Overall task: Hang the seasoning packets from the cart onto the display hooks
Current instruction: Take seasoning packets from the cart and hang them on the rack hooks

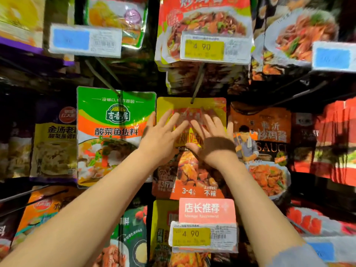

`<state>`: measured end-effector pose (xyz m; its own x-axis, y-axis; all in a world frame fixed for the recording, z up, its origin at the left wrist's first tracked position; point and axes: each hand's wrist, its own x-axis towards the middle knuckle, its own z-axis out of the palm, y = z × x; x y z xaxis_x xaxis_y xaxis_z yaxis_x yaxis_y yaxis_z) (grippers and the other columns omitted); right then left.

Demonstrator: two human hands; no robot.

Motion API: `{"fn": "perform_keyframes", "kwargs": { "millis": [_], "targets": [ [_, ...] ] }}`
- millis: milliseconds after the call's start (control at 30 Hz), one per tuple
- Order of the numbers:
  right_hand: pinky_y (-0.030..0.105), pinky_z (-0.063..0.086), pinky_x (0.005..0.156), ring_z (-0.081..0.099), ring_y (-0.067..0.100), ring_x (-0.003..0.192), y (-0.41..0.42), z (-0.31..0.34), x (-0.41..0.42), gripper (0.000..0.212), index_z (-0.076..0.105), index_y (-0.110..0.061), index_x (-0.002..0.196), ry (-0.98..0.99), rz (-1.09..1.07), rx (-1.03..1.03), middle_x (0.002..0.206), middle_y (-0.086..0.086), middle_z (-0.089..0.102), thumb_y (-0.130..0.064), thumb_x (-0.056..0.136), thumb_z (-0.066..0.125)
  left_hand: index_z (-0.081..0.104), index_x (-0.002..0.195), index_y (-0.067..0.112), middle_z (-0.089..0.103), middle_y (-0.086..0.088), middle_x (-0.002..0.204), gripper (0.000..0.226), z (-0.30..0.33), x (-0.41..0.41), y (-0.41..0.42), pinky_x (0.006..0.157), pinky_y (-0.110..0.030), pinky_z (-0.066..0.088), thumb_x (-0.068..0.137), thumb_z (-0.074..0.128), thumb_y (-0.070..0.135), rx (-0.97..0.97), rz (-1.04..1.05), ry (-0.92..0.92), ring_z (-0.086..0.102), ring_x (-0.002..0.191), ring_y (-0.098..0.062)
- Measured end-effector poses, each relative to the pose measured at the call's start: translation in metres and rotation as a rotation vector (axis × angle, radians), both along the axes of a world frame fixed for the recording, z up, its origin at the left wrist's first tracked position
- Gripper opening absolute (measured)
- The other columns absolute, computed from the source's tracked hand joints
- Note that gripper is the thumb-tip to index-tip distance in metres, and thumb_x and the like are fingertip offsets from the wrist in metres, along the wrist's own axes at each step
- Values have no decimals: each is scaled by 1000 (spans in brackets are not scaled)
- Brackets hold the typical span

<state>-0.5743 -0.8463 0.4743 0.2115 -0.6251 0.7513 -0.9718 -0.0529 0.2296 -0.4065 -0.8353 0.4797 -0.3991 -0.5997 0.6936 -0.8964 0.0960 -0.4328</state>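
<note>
I've got a wall of hanging sauce packs filling my view, and dead centre is the yellow-and-red seasoning packet (190, 151), its long axis running twelve to six, top edge threaded on the display hook (196, 83) that slants in from twelve o'clock. Green packet (115, 135) sits just beside it at nine, orange sauce packet (262, 141) just beside it at three, so there's little room sideways; I reckon the only free way is straight back along the hook. Pink recommendation tag (207, 210) hangs at six, under the packet's lower edge. Both hands are equally near: left hand (161, 139) and right hand (210, 139) lie flat on the packet's upper half, fingers straight and spread, pressing, not gripping anything.
</note>
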Motion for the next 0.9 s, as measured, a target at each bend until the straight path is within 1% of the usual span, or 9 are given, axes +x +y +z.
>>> {"fn": "perform_keyframes", "kwargs": {
  "millis": [167, 267, 333, 400, 467, 533, 633, 767, 900],
  "targets": [
    [55, 2, 113, 2, 23, 144, -2, -8, -11, 90, -5, -33, 149, 182, -99, 166, 159, 1, -5, -71, 83, 43, -1, 151, 37, -11, -5, 161, 77, -4, 4, -8, 113, -60, -4, 94, 48, 51, 183, 99, -87, -15, 146, -28],
    [51, -3, 115, 4, 23, 145, 0, -17, -18, 91, -6, -32, 150, 144, -60, 226, 159, 2, -3, -64, 84, 50, 7, 152, 37, -4, -4, 161, 75, -8, 9, -1, 113, -59, -1, 92, 50, 52, 221, 50, -117, -5, 148, -25],
    [47, -11, 114, 3, 19, 146, 5, -21, -19, 84, -3, -34, 150, 100, 6, 187, 159, 2, 0, -53, 89, 52, 21, 149, 35, 17, -4, 158, 68, -11, 12, 8, 114, -55, 11, 91, 53, 50, 243, -10, -97, 18, 145, -23],
    [42, -15, 112, 5, 16, 146, 16, -23, -19, 74, 7, -35, 150, 59, 74, 134, 160, 0, 3, -40, 92, 53, 34, 143, 33, 34, -1, 147, 58, -14, 18, 22, 103, -47, 36, 91, 56, 45, 247, -84, -45, 38, 132, -22],
    [41, -5, 116, 11, 19, 145, 30, -21, -20, 66, 17, -37, 148, -3, 120, 115, 159, -4, 6, -33, 93, 53, 41, 138, 32, 40, 2, 142, 51, -17, 26, 35, 89, -41, 49, 91, 57, 43, 238, -154, 16, 44, 125, -20],
    [44, 14, 116, 22, 25, 141, 47, -19, -23, 57, 32, -33, 145, -114, 166, 91, 158, -5, 12, -30, 92, 55, 48, 134, 31, 45, 5, 137, 45, -21, 33, 49, 85, -39, 52, 91, 56, 44, 235, -226, 115, 45, 123, -18],
    [44, 36, 104, 40, 28, 130, 79, -19, -24, 46, 50, -21, 133, -304, 281, -56, 148, 2, 36, -31, 90, 60, 57, 124, 32, 57, 9, 125, 37, -28, 40, 71, 80, -37, 52, 92, 52, 48, 153, -343, 288, 54, 114, -15],
    [37, 37, 106, 44, 18, 128, 125, -28, -18, 42, 55, -18, 130, -386, 430, -126, 136, 1, 50, -25, 89, 63, 68, 110, 29, 69, 10, 108, 32, -44, 52, 100, 80, -41, 54, 89, 56, 49, 88, -609, 544, 63, 100, -16],
    [19, 36, 96, 52, 7, 111, 164, -44, -5, 35, 62, -17, 121, -381, 489, -61, 119, -9, 58, -27, 88, 62, 72, 95, 24, 72, 6, 91, 38, -70, 64, 128, 71, -39, 55, 82, 48, 50, 118, -790, 682, 67, 85, -16]
  ]
}}
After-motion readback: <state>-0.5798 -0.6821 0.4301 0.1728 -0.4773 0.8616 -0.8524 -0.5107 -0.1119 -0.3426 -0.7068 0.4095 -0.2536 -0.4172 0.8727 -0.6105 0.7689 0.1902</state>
